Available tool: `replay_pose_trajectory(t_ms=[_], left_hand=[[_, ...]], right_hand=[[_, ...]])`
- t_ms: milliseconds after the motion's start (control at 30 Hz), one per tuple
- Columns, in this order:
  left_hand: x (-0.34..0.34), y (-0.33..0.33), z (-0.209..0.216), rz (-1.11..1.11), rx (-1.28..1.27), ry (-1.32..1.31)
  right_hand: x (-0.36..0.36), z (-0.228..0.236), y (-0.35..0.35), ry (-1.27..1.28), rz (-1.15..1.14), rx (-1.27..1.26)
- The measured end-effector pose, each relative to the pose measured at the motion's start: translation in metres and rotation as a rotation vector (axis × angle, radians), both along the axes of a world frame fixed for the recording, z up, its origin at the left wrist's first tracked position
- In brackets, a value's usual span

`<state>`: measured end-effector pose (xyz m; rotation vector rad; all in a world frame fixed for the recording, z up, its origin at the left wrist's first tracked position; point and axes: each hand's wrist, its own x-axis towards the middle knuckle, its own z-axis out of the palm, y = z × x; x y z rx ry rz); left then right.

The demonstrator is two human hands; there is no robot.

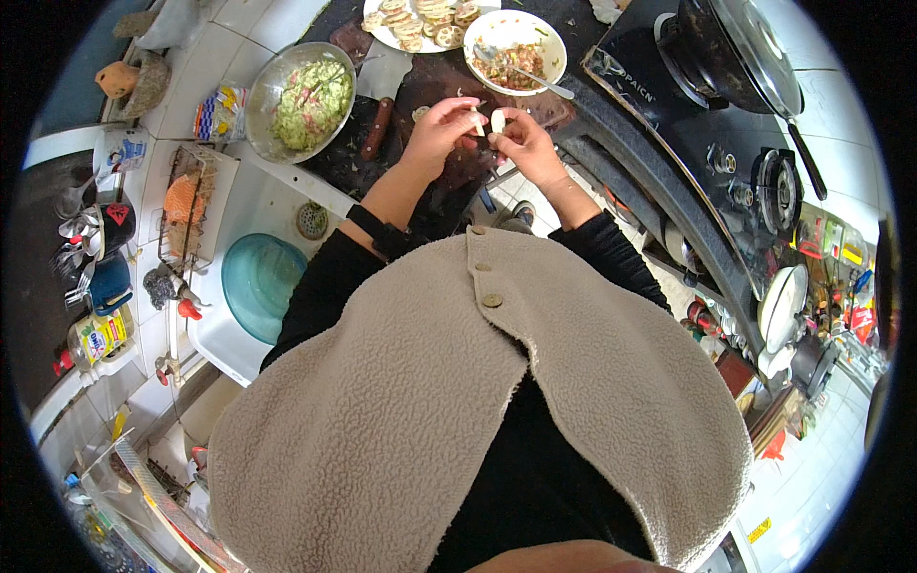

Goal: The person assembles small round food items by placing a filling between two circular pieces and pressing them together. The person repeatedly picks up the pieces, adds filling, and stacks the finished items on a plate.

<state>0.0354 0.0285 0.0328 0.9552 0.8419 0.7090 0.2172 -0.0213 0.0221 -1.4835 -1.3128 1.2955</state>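
Note:
My left hand [441, 136] and my right hand [528, 148] meet over the front edge of the dark worktop. Between my left fingertips is a thin pale slice [478, 122], seen nearly edge-on. A second pale slice [498, 122] is pinched in my right fingers; its kind is too small to tell. Beyond them stands a white bowl [475, 50] of chopped reddish-brown filling, with a metal spoon [552, 86] resting in it. A white plate [384, 36] behind carries several lotus root slices [420, 21]. Left of my hands lies a knife with a wooden handle [378, 129].
A steel bowl [256, 119] of shredded green vegetable stands left, by the sink [215, 315], which holds a teal basin [260, 286]. At right are a gas stove [740, 196] and a lidded black pan [740, 57]. A wire rack [191, 205] hangs on the left wall.

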Motion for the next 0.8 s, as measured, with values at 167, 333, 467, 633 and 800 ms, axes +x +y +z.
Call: replay_pose_trajectory(t_ms=[167,333,467,633,800], left_hand=[[-0.003,0.010,-0.001,0.049,-0.207,-0.254],[0.002,0.018,-0.001,0.155,-0.256,-0.320],[0.009,0.019,-0.005,0.220,-0.277,-0.303],[0.023,0.021,-0.012,0.321,-0.333,-0.292],[0.031,0.026,-0.017,0.351,-0.311,-0.334]], right_hand=[[0.012,-0.016,0.007,-0.483,-0.018,0.055],[0.041,-0.010,0.010,0.159,-0.555,-0.052],[0.052,0.014,0.026,0.175,-0.485,0.110],[0.034,0.036,0.059,-0.085,-0.355,0.312],[0.039,0.045,0.062,-0.453,-0.254,0.569]])
